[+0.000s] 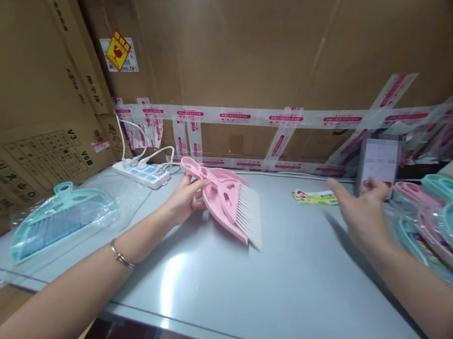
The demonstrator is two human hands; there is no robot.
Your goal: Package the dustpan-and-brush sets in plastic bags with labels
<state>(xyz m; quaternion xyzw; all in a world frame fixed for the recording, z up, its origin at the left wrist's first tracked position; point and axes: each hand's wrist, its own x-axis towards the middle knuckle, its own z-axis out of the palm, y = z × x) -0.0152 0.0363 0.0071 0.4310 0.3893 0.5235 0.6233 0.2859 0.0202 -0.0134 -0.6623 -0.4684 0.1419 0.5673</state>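
My left hand (187, 200) grips the handle end of a pink brush (230, 198) nested with its pink dustpan (220, 218). The brush's white bristles (251, 213) point to the right, and the set is tilted over the table. At the right, my right hand (366, 217) holds nothing. Its thumb is spread, and a fingertip is at the lower part of the screen of an upright phone (380, 160); whether it touches cannot be told. A small yellow-green printed card (314, 198) lies just left of that hand.
A teal dustpan set (63, 219) in clear plastic lies at the left. More pink and teal sets (449, 208) are stacked at the right edge. Behind the grey table (279, 299) stand a white power strip (142, 173) with plugs and large taped cardboard boxes (236, 50).
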